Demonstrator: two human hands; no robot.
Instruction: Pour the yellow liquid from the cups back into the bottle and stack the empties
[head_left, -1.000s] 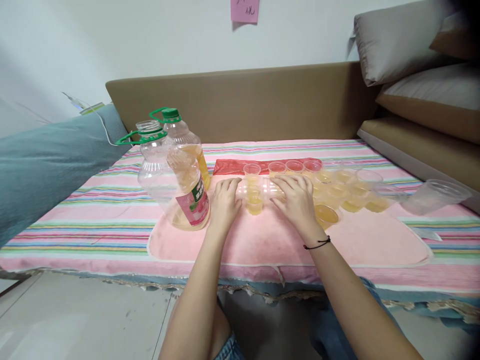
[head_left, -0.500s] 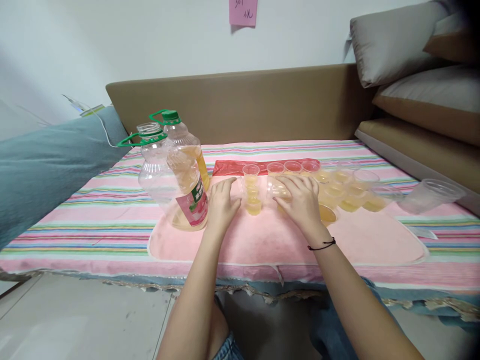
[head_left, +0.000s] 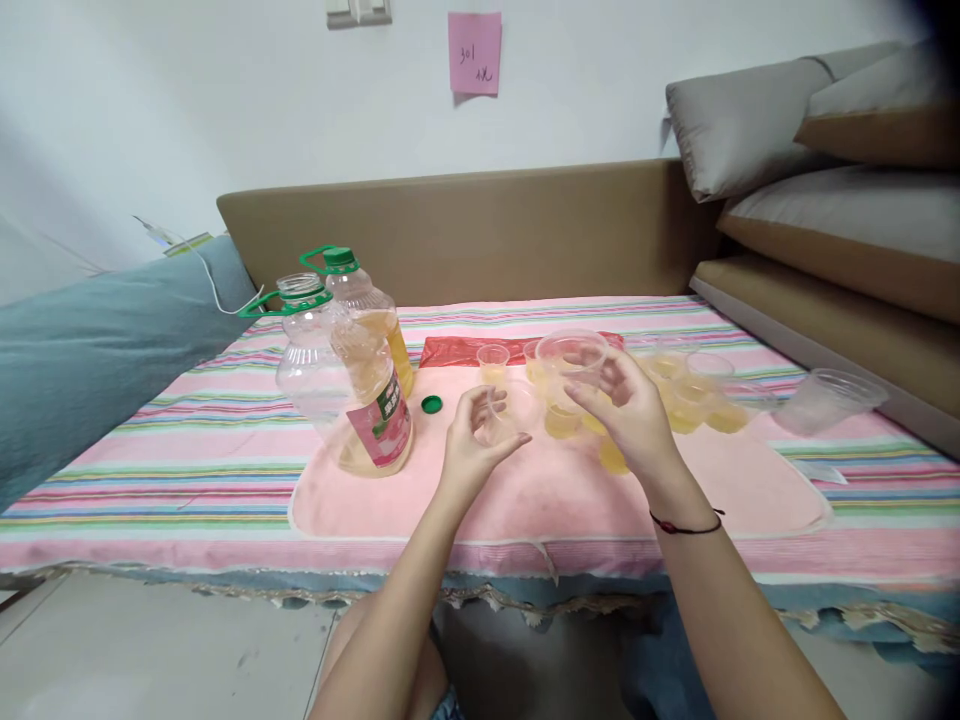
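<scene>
My right hand (head_left: 622,400) is closed around a clear plastic cup (head_left: 571,354), raised above the pink mat (head_left: 487,505). Another clear cup (head_left: 510,415) lies tipped in my left hand (head_left: 476,435), between its thumb and fingers. Behind and beneath the raised cup stand several clear cups with yellow liquid, one of them a cup (head_left: 493,362) behind my left hand. More filled cups (head_left: 684,400) stand to the right of my right hand.
Left on the bed are an open large bottle (head_left: 304,350) with a pink label and a green-capped bottle (head_left: 390,320). A green cap (head_left: 431,404) lies beside them. A stack of cups (head_left: 829,402) lies right, near cushions (head_left: 847,225). Red plastic (head_left: 450,351) lies behind.
Both hands have come up from the row of cups; my right hand has lifted a clear cup and my left hand has moved right with another. The green cap is now uncovered. The view has tilted up.
</scene>
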